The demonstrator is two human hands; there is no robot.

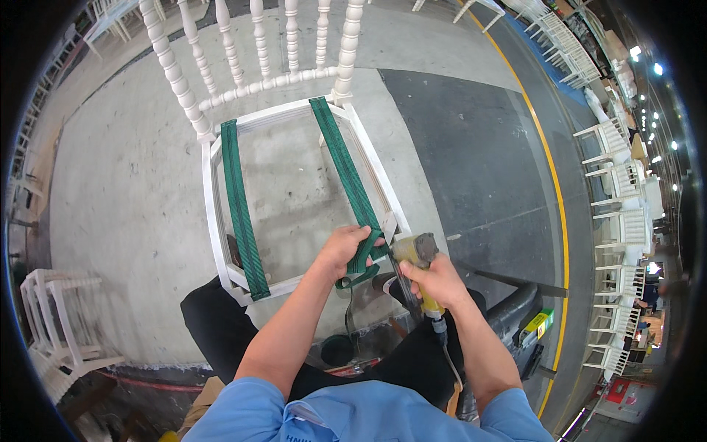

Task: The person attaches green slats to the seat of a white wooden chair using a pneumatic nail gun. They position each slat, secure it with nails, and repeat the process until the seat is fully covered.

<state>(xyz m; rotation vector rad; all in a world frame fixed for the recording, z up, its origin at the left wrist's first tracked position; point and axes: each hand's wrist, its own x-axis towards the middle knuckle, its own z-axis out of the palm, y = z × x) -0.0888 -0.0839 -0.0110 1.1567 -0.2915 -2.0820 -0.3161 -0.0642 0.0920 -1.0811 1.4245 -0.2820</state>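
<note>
A white wooden chair frame point(212, 199) with turned back spindles stands in front of me, its seat opening bare. One green webbing strap point(237, 199) runs front to back across its left side. A second green webbing strap point(340, 155) crosses the right side, and my left hand point(340, 249) pinches it, folded over, at the front right corner. Its loose tail hangs below the front rail. My right hand point(440, 283) is wrapped round the handle of a yellow and grey air staple gun point(414, 249). The gun's nose is close beside the strap at that corner; contact cannot be told.
A hose point(448, 353) runs down from the gun past my right leg. On a black surface at the right lies a green and yellow box point(536, 326). White chairs point(622, 228) line the far right, and another white chair point(62, 324) stands at the left.
</note>
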